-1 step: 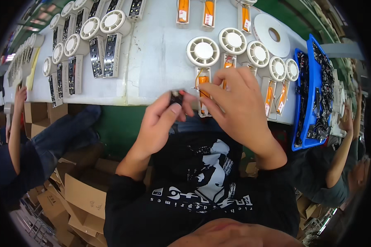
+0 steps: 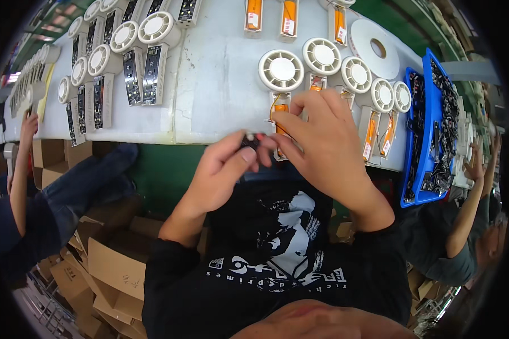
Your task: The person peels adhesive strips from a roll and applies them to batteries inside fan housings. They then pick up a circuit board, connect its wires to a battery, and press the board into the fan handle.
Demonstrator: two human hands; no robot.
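Observation:
My left hand [image 2: 223, 169] holds a small black circuit board [image 2: 250, 142] between thumb and fingers, with a bit of red at its edge. My right hand [image 2: 330, 147] is bent in a pinch beside it, and thin wires [image 2: 270, 120] show at its fingertips. These wires come from the white fan-shaped unit [image 2: 281, 70] just beyond, whose open handle contains an orange battery [image 2: 281, 108]. The right hand partly covers this handle and its neighbour. The exact grip on the wire is partly hidden.
Several similar units with orange batteries lie around, near a white tape roll [image 2: 374, 50]. Units with black boards [image 2: 153, 73] stand in rows at the left. A blue bin [image 2: 426, 169] of black boards is at the right. Cardboard boxes [image 2: 116, 268] and co-workers' arms [image 2: 20, 164] flank me.
My left hand has moved slightly right with the circuit board, closer to my right fingertips. The right hand stays nearly where it was.

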